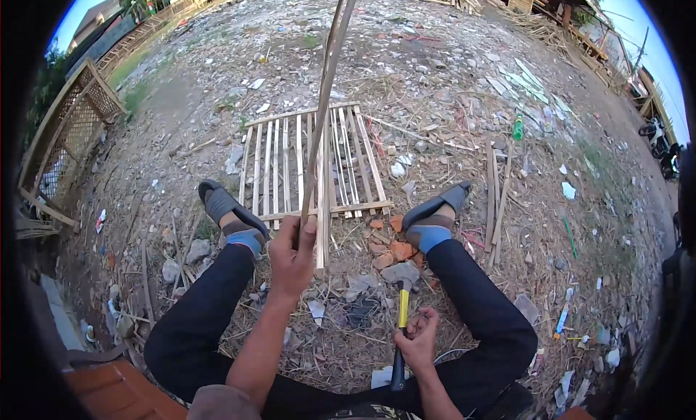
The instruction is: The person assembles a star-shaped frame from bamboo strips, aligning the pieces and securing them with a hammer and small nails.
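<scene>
The left hand (290,253) has fingers wrapped around a wooden strip (324,93) — it rises toward twelve o'clock, hiding part of the slatted frame (299,159). The right hand (417,338) curls beside the hammer (403,304); its grip I cannot tell — brick pieces (401,251) lie at twelve o'clock.

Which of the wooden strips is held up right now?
The long brown strip rising from the left hand to the picture's top; the slatted panel and loose strips beside the right sandal lie on the ground.
</scene>
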Motion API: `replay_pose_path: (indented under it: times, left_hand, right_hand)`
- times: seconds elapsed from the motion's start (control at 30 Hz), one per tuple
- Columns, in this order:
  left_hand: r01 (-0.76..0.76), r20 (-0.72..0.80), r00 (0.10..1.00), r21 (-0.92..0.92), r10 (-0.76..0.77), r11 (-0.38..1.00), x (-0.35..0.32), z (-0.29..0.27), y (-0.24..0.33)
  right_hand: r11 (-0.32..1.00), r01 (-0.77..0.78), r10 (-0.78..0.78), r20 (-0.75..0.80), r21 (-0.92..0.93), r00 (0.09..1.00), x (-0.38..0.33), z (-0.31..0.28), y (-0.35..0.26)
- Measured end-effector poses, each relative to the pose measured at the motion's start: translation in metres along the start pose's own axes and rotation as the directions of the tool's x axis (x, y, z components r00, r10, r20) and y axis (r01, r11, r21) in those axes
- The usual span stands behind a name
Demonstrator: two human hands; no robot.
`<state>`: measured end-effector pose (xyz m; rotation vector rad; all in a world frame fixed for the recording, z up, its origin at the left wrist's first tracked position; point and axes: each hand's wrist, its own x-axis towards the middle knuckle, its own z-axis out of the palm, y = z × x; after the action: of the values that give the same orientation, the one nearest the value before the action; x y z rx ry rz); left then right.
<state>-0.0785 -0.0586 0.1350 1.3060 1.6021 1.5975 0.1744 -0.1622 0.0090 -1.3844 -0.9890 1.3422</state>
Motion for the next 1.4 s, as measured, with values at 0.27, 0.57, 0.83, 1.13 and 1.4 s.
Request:
replay_pose_path:
  times: [0.27, 0.57, 0.83, 1.13, 1.4]
  left_hand:
    - [0.136, 0.094, 0.983, 0.214, -0.159, 0.967, -0.066, 0.011, -0.047]
    - [0.177, 0.228, 0.936, 0.356, -0.269, 0.918, -0.113, 0.027, -0.055]
    - [0.132, 0.303, 0.921, 0.352, -0.246, 0.926, -0.119, 0.046, -0.071]
    - [0.180, 0.420, 0.838, 0.388, -0.348, 0.904, -0.142, 0.063, -0.088]
    - [0.192, 0.429, 0.829, 0.385, -0.359, 0.903, -0.149, 0.065, -0.100]
  right_hand:
    - [0.990, 0.092, -0.086, 0.057, -0.109, 0.995, 0.009, 0.001, -0.011]
    - [0.989, 0.123, -0.118, 0.064, -0.082, 0.991, 0.038, -0.049, -0.031]
    - [0.974, -0.101, 0.122, 0.093, -0.201, 0.988, 0.063, -0.070, -0.058]
    - [0.771, 0.129, -0.110, 0.069, -0.624, 0.991, 0.121, -0.089, -0.127]
    - [0.437, 0.385, -0.585, 0.068, -0.813, 0.808, 0.152, -0.071, -0.184]
